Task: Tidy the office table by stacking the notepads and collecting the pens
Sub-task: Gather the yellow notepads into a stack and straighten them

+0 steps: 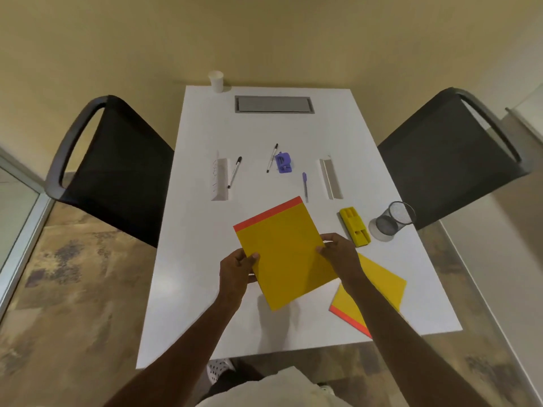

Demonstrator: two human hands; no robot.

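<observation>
Head camera shows the yellow notepad [282, 254] that I hold between both my hands, lifted above the white table [188, 304]; its shadow lies on the table under its near corner. My left hand [236, 270] is closed on its left edge with the thumb on top, and my right hand [338, 254] pinches its right edge in the same way. The red band of the pad points away from me.

Below and to the right of my right hand lies the second notepad [382, 284], flat on the table and partly hidden by my forearm. The two pads are not yet one on the other, so I judge the stacking is only in progress: one pad is picked up, the stack itself is not made.

The pens are not collected. Beyond my hands, a purple pen [305, 186] lies nearest, then a black-and-white pen [272, 158] beside a small purple object [283, 163], and another black-and-white pen [234, 172] more to the left. All three lie apart on the table. The mesh pen cup [395, 218] lies on its side to the far right of my right hand, just past a yellow stapler-like thing [355, 227]. As far as I can see, the cup is empty.

So what is left is most of the task: to put the pads together, and then gather three pens.
</observation>
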